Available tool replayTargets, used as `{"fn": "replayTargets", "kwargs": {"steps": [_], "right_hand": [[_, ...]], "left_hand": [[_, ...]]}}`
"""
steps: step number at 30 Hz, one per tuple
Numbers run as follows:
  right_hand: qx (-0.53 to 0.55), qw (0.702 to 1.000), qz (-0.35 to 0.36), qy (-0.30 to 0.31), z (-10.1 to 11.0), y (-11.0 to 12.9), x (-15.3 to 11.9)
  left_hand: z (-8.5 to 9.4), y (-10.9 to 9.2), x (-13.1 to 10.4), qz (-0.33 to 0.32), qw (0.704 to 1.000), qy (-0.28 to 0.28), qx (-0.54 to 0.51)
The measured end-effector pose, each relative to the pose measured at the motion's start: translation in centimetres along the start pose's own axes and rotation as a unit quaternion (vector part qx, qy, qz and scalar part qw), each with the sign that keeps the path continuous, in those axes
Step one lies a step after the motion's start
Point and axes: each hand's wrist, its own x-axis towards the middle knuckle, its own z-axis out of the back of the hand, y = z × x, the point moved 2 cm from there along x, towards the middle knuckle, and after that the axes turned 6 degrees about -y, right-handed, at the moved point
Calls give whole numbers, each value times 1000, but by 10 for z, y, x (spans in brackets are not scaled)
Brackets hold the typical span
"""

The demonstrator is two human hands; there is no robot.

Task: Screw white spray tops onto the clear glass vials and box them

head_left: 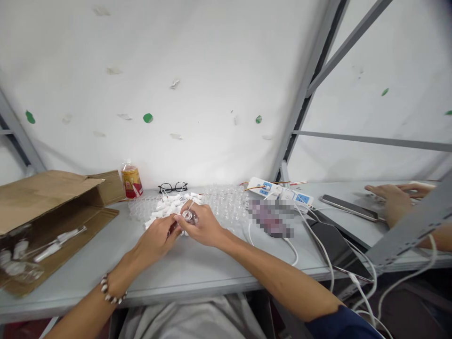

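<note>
My right hand (201, 225) is closed around a small clear glass bottle (188, 215), its round mouth facing up toward me. Against it, my left hand (158, 238) has its fingers pinched together; what lies between them is hidden. Just behind both hands is a heap of white caps (173, 203), some with thin clear stems. Rows of clear bottles (226, 200) stand behind and to the right of the heap, with more at its left.
An open cardboard box (52, 188) holding bottles and white droppers is at left. A drink bottle (132, 180) and glasses (173, 187) stand near the wall. Right are a power strip (278, 192), cables, phones (341, 247), a metal post and another person's hand (395, 200).
</note>
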Motion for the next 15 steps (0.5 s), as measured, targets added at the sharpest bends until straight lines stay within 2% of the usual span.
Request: {"fn": "replayTargets", "kwargs": {"steps": [5,9,15], "right_hand": [[-15,999,30,-1,0,-2,2],[27,999,26,36,2,-3,3],[70,997,24,28,2,-3,2]], "left_hand": [[-1,-4,-1,-5,1000,-2,17],[-1,-5,-1,-14,1000,-9,17],[0,-4,-3,-73,997,-19,30]]}}
